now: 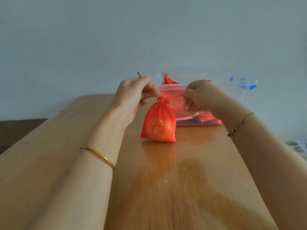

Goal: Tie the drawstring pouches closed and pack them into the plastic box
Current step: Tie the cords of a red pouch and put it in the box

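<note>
Wooden table (pixel 182 180) is seen running away toward a pale wall (pixel 83 39). At its far end, at about one o'clock from the frame's centre, a clear plastic box (pixel 232 95) is set, with other red pouches (pixel 169 83) already lying in it. Just short of the box, a red drawstring pouch (pixel 158 125) with a gold print is stood upright, its base touching the tabletop and its neck gathered tight. The drawstring (pixel 174 96) is drawn out sideways from the neck. One end is pinched by the curled fingers of the left hand (pixel 132 97) toward ten o'clock, and the other is gripped by the curled fingers of the right hand (pixel 197 95) toward three o'clock. The step in hand is judged to be the cinching or knotting of this pouch; whether a knot is yet formed cannot be told. Next, the cords would have to be crossed and tied. The pouch would then be lifted over the near rim and laid among the others.
</note>
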A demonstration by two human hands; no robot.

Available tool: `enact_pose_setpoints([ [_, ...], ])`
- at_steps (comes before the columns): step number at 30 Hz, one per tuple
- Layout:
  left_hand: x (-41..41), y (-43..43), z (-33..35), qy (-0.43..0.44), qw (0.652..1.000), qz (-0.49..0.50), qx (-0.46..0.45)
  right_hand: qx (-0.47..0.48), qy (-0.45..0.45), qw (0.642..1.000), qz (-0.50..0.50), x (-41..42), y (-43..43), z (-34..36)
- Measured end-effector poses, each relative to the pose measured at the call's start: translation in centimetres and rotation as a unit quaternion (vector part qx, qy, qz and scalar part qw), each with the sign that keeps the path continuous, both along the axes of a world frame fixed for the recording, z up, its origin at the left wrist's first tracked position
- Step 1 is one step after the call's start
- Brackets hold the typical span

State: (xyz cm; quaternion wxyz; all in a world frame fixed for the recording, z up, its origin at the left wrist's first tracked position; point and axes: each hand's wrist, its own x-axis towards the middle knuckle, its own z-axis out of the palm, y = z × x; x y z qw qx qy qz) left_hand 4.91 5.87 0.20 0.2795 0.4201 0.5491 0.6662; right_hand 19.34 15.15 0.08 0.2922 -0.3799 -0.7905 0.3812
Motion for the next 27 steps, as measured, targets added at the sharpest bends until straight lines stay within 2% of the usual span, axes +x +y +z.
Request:
enact_pose_setpoints([
  [4,-0.5,-0.4,0.0,0.081,0.994,-0.043,-0.056,-0.068,0.127,0.988,0.060,0.3,-0.6,1.3],
  [9,0.5,-0.4,0.4,0.213,0.973,-0.041,-0.081,-0.135,0.196,0.961,0.143,-0.7,-1.6,1.4],
  [13,0.4,-0.4,0.3,0.190,0.977,-0.048,-0.081,-0.230,0.237,0.934,0.134,-1.2,-1.5,1.3],
  [15,0.2,-0.4,0.2,0.161,0.982,-0.062,-0.081,-0.239,0.219,0.940,0.109,-1.2,-1.5,1.2],
  [20,0.1,-0.4,0.1,0.131,0.986,-0.074,-0.078,-0.136,0.167,0.970,0.113,-1.5,-2.1,0.7],
  [27,0.2,-0.4,0.1,0.112,0.991,0.006,-0.072,0.051,0.107,0.986,0.119,-1.4,-2.4,0.4],
])
